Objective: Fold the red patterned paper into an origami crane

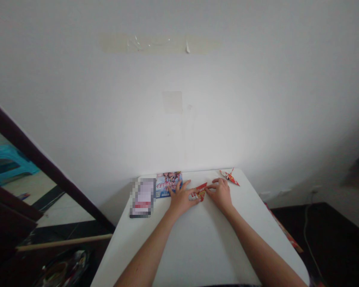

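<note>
Spreading its fingers, the left hand [183,198] touches the left end of the paper [202,192], on the far part of the worktop [197,247]; the right hand [220,194] bunches its fingers at the right edge, whether pinching I cannot tell. Likely light, easily creased, best held along folds.

Soft light, dim edges, pixelated phone [143,197]

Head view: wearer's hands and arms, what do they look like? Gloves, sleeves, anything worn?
Two human hands, left hand and right hand, five-fingered, no gloves. Slim forearms, uncovered, no sleeves in view. No watch, bracelet or cable visible; nails too small to judge.
</note>
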The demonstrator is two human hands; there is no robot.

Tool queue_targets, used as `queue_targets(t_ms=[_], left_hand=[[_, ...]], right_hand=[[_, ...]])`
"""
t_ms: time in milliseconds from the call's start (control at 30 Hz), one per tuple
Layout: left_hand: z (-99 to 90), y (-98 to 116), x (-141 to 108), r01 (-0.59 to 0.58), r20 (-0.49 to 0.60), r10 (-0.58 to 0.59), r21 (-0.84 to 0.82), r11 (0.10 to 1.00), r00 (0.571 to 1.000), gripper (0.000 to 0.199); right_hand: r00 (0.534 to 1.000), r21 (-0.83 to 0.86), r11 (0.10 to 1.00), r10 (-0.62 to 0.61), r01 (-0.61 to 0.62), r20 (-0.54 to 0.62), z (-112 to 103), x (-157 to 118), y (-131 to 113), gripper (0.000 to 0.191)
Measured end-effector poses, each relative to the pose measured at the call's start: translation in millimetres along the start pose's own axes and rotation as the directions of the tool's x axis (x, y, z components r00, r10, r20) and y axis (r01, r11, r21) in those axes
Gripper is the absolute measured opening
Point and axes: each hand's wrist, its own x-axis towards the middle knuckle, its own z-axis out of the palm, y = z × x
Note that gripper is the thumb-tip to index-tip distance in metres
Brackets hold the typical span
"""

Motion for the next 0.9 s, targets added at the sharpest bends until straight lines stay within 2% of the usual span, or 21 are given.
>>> queue_targets(t_ms=[267,600,900], left_hand=[[-2.3,2.1,0.1,0.007,0.023,-0.007,-0.006,1.0,1.0,0.043],[-2.7,1.9,0.4,0.004,0.027,-0.004,-0.002,1.0,1.0,0.043],[0.7,0.6,-0.3,0.001,0.013,-0.001,0.003,1.0,1.0,0.043]], right_hand=[[0.999,-0.029,1.0,0.004,-0.005,-0.052,6.1,6.0,2.5,0.022],[0.997,-0.08,0.995,0.055,-0.058,-0.045,4.6,6.7,-1.1,0.028],[0.996,-0.079,0.996,0.028,-0.034,-0.081,7.7,6.3,2.7,0.029]])
